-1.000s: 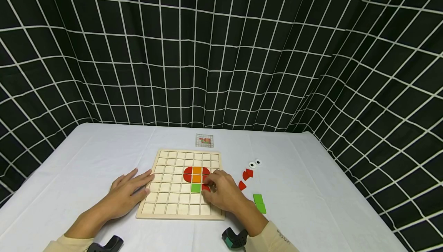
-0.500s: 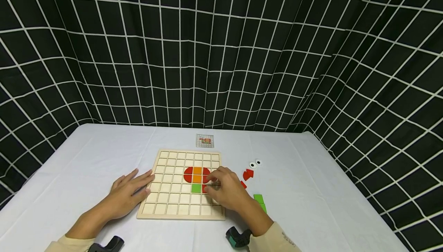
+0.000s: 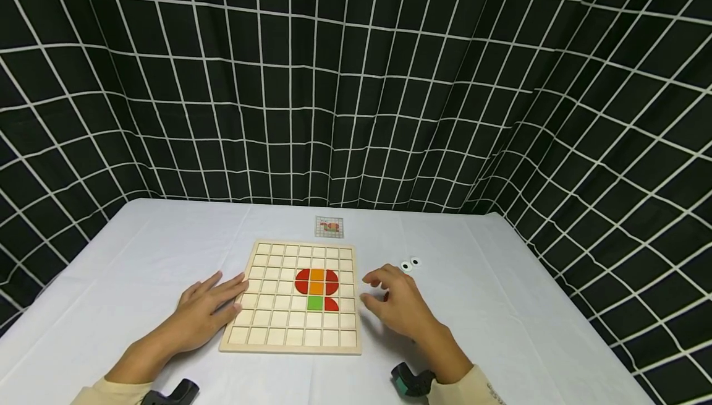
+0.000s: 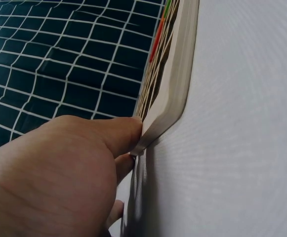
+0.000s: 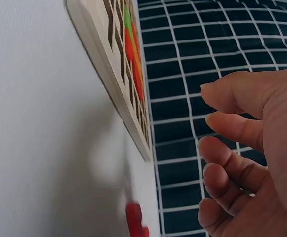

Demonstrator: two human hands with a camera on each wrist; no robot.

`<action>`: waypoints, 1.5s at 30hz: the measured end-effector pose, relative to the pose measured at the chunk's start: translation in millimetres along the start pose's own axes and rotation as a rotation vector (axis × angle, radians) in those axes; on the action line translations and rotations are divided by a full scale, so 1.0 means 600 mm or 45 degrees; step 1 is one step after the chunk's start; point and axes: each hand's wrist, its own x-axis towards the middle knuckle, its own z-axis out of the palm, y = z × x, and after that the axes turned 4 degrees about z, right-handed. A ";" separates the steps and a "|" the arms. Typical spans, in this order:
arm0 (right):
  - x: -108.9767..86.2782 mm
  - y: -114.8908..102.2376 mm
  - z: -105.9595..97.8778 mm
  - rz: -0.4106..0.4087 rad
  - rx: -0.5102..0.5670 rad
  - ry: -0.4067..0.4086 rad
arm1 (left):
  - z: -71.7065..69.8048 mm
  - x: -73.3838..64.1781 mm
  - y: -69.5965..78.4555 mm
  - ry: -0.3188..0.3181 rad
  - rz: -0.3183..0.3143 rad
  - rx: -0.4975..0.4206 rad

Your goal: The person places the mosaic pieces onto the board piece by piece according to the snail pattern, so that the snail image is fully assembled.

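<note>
A wooden grid board (image 3: pixel 267 319) lies on the white table. In its cells sit two orange squares (image 3: pixel 316 281), red rounded pieces (image 3: pixel 302 282) on both sides of them, a green square (image 3: pixel 314 303) below, and a red quarter-circle (image 3: pixel 330 305) beside the green one. My left hand (image 3: pixel 204 313) rests at the board's left edge, fingers extended, thumb touching the rim in the left wrist view. Just past the right edge hovers my right hand (image 3: pixel 402 303), fingers loosely bent and apart, holding nothing. Below it in the right wrist view lie blurred red pieces (image 5: pixel 134 219), mostly hidden from the head view.
Two white eye discs (image 3: pixel 406 266) with black centres lie beyond the right hand. A small pattern card (image 3: pixel 329 227) lies behind the board. Dark devices (image 3: pixel 410 380) sit by both wrists. A black curtain (image 3: pixel 334 83) with white grid lines surrounds the table.
My right hand has let go of the red quarter-circle, leaving it in its cell, and has moved right off the board, covering the loose red and green pieces. The left hand stays put.
</note>
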 end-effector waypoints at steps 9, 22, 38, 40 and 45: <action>-0.029 0.042 -0.043 -0.013 0.035 0.112 | -0.001 0.004 0.003 -0.006 0.015 0.005; -0.063 0.088 -0.054 0.203 -0.110 0.091 | 0.000 0.000 -0.001 0.004 -0.006 0.020; -0.075 0.099 -0.040 0.240 -0.064 -0.001 | 0.001 -0.001 -0.002 0.007 0.011 0.018; -0.074 0.099 -0.041 0.273 -0.101 0.013 | 0.002 -0.001 -0.002 0.005 0.009 0.017; -0.073 0.099 -0.045 0.369 -0.241 -0.035 | 0.003 -0.002 -0.002 0.002 0.006 0.005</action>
